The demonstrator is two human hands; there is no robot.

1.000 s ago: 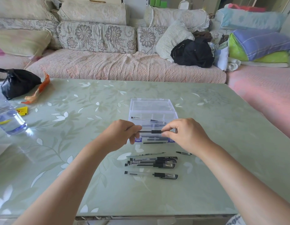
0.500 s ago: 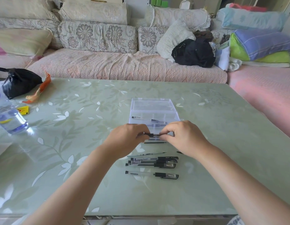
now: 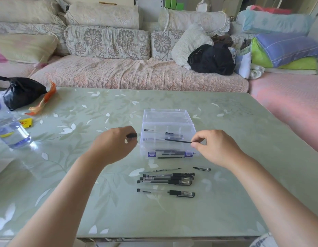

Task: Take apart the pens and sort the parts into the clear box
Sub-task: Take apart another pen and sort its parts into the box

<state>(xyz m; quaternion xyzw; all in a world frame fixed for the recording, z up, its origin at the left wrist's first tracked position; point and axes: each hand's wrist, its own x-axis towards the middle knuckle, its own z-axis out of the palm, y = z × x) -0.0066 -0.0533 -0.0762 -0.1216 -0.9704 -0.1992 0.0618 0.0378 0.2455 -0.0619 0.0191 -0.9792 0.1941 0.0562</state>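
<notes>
Before the clear box (image 3: 168,138), right-hand fingers (image 3: 195,141) pinch the refill (image 3: 177,141).

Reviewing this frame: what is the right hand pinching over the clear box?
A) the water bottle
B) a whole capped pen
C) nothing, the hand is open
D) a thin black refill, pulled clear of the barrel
D: the right hand pinches one end of a thin black refill that reaches out over the clear box, while the left hand holds the pen barrel apart from it.
</notes>
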